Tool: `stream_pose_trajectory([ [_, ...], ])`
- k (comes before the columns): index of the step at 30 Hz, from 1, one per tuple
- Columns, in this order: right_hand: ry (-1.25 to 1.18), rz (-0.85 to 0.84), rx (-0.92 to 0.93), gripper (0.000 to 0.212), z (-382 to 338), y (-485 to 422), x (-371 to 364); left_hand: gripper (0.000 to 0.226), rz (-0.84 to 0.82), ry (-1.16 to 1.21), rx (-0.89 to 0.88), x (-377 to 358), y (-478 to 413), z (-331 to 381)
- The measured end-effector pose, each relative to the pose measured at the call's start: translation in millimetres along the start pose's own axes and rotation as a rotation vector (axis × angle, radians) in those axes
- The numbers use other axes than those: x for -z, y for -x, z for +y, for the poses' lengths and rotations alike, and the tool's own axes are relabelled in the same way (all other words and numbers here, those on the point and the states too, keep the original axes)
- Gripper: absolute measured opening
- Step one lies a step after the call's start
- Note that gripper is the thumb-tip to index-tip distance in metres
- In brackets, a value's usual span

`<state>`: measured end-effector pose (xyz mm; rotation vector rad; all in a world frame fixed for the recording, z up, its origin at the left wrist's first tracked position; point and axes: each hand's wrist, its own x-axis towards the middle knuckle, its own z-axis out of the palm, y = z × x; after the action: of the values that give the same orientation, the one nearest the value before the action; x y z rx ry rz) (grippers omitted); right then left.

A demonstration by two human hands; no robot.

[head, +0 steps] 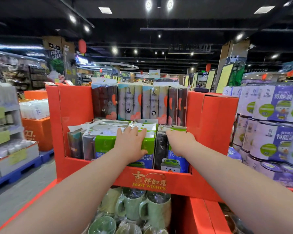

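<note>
**A:** Entry one, the grip?

**B:** Left hand (130, 144), frame centre. Its fingers are spread over the top of the green-topped pack (150, 141) and the thumb presses on its front face. It is grasping the pack, probably to lift it up and forward. Right hand (181, 142), just right of centre. Its fingers are hooked over the top edge of the dark-roll pack (161, 149). The thumb is hidden, so I cannot tell whether it grips or only steadies.

**A:** Location of both packs?

**B:** Front row, lower tier of the red display bin (159, 181). They stand upright, close side by side, with more packs crowded in on the left.

**A:** Reason for the arrangement?

**B:** Stock stands tight and upright, labels outward. A hold from the top looks like the only way in.

**A:** Edges, clearance?

**B:** A low front lip runs below the packs. The tall red side wall (198, 124) is close on the right, and the upper-tier rolls (134, 102) stand directly behind. Open room lies upward and toward the viewer, above the green mugs (130, 205) at lower centre.
</note>
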<state>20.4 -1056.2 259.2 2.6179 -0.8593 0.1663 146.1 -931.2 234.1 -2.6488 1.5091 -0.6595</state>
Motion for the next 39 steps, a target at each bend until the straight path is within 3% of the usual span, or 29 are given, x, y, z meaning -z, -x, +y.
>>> stream_pose_trajectory([
  [6,-0.013,0.437,0.065,0.084,-10,36,-23,0.09,0.057,0.09,0.141,7,28,18],
  [8,-0.093,0.514,0.113,0.084,-18,48,-29,0.088,0.076,0.109,0.18,8,42,21],
  [10,-0.162,0.556,0.19,0.069,-29,61,-32,0.087,0.09,0.097,0.2,4,59,23],
  [14,-0.244,0.397,0.32,0.043,-53,88,-37,0.082,0.017,0.111,0.242,-11,97,26],
  [20,-0.191,-0.142,0.443,0.047,-96,124,-47,0.07,-0.135,0.103,0.311,-40,172,25],
  [22,-0.164,-0.252,0.485,0.048,-112,136,-55,0.071,-0.201,0.113,0.347,-46,199,22],
  [34,-0.175,-0.353,0.637,0.048,-213,235,-67,0.069,-0.191,0.123,0.554,-17,345,-24],
  [39,-0.269,-0.325,0.725,0.048,-277,292,-42,0.07,-0.327,0.121,0.678,-8,458,-44],
])
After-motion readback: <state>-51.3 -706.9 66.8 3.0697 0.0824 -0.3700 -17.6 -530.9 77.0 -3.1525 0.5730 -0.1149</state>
